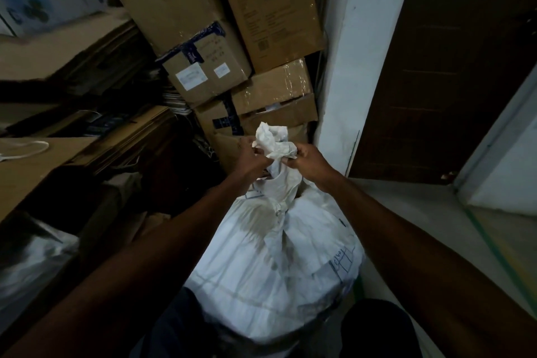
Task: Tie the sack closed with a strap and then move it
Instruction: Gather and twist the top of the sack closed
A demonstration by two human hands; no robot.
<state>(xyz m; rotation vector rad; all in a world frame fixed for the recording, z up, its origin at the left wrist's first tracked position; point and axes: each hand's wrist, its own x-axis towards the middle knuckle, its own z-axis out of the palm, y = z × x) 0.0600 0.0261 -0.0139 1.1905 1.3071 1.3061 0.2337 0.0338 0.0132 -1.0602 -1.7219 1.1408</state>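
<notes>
A full white woven sack (276,256) stands on the floor between my legs, its mouth gathered into a crumpled bunch (273,139) at the top. My left hand (251,158) grips the bunched neck from the left. My right hand (308,161) grips it from the right, fingers closed on the fabric. Both hands meet just under the bunch. I cannot make out a strap at the neck; the fingers hide that spot. A white strap-like loop (32,150) lies on cardboard at the far left.
Stacked cardboard boxes (203,38) rise right behind the sack. Flattened cardboard sheets (43,160) pile up on the left. A white wall corner (345,73) and a dark wooden door (441,67) stand to the right. Pale floor (406,212) lies open at the right.
</notes>
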